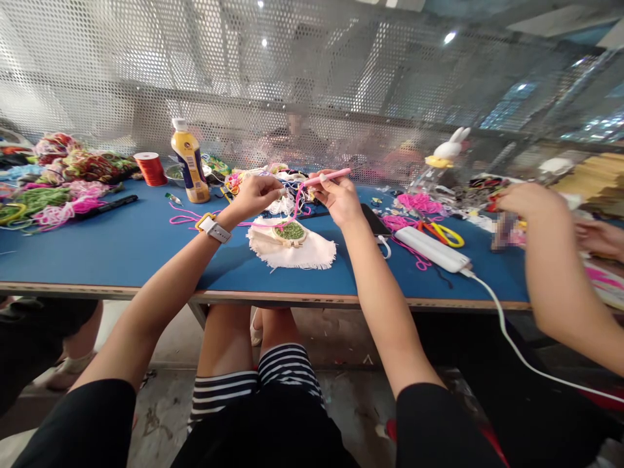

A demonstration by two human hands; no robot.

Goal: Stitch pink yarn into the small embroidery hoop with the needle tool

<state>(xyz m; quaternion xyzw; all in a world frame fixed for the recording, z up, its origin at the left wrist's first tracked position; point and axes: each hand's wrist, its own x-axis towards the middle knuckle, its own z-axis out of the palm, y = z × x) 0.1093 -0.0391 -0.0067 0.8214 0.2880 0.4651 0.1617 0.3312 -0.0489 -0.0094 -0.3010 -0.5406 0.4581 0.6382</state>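
Note:
My left hand [257,193], with a white watch on its wrist, is raised over the blue table [121,240] and pinches a strand of pink yarn [296,203]. My right hand [340,198] holds a pink pen-like needle tool [331,175], and the yarn runs from its tip. Below both hands lies a small wooden embroidery hoop [290,233] with green stitching, set on a frayed white cloth [312,252].
A yellow bottle [190,162], a red thread spool [151,168] and heaps of coloured yarn [58,188] fill the back left. A white power bank [431,248] with cable, yellow-handled scissors [446,234] and a phone [374,220] lie right. Another person's arm [556,279] works at far right.

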